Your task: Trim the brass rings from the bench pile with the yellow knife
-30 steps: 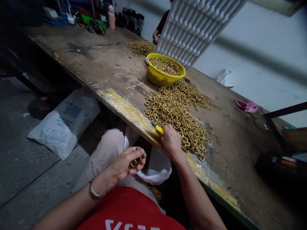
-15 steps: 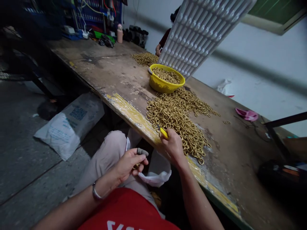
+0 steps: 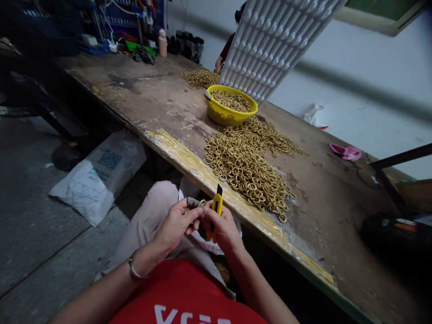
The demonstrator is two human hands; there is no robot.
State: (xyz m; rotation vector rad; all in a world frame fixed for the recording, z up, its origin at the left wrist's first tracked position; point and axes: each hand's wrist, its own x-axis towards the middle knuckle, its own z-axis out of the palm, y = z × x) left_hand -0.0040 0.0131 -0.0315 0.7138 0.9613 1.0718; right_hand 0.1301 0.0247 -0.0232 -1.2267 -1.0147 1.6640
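Observation:
My right hand (image 3: 223, 226) grips a yellow utility knife (image 3: 218, 204), its dark blade pointing up and away from me. In front of my lap my left hand (image 3: 178, 225) is closed in a pinch, with a grey wrap (image 3: 193, 203) on its index finger. A small brass-coloured ring (image 3: 201, 203) is held at the left fingertips, and the right fingertips meet it there. Whether more rings are tucked in the left palm is hidden. Just beyond the hands, a big pile of the same rings (image 3: 246, 166) lies on the table.
A yellow basin (image 3: 226, 118) full of rings stands behind the pile on the wooden table (image 3: 151, 99). Another person's hand (image 3: 218, 66) is by a farther ring pile (image 3: 200, 78). A ribbed translucent panel (image 3: 270, 45) hangs above. A white sack (image 3: 99, 175) lies on the floor.
My right hand has come back from the edge of the pile to my left hand, bringing the knife, whose blade now points up. A ring now shows between the fingertips.

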